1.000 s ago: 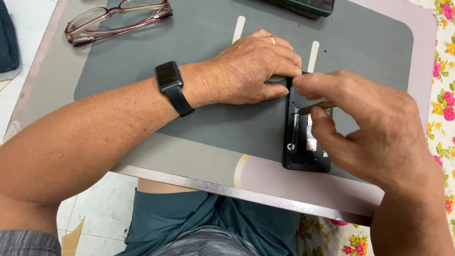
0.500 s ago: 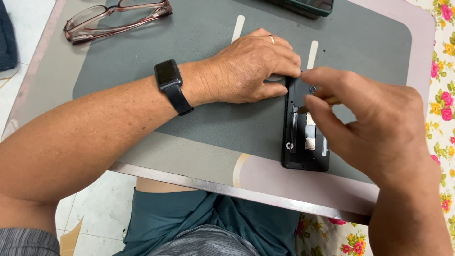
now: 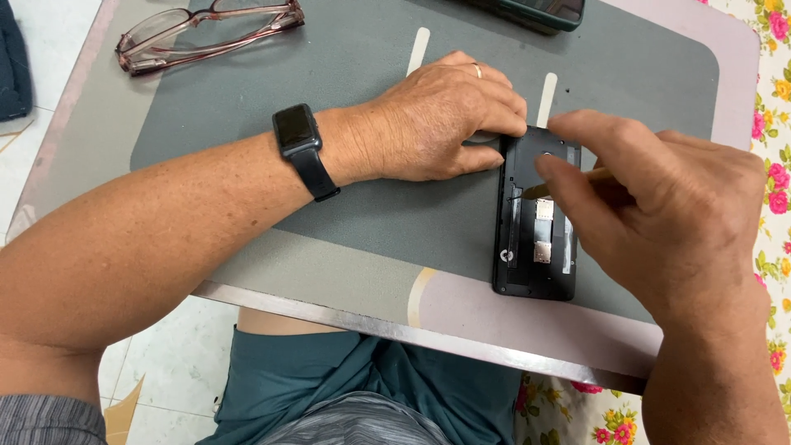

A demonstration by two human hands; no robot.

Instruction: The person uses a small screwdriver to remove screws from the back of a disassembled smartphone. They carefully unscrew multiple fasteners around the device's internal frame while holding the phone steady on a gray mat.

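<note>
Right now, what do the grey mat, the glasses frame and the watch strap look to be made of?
Grey mat: probably rubber or silicone, matte and glare-free, lying flat with rounded corners. Glasses: frame seems translucent pinkish-brown plastic, glossy, with light showing through the arms. Watch strap on the left hand's wrist: likely soft black rubber, dull finish, curving snugly round the wrist.

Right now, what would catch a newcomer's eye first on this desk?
First, the opened black phone with its back off, lying on the grey mat at centre right. The left hand steadies its top edge, while the right hand pinches a thin tool tip against its insides. A pair of pink-framed glasses lies at the mat's far left corner.
</note>
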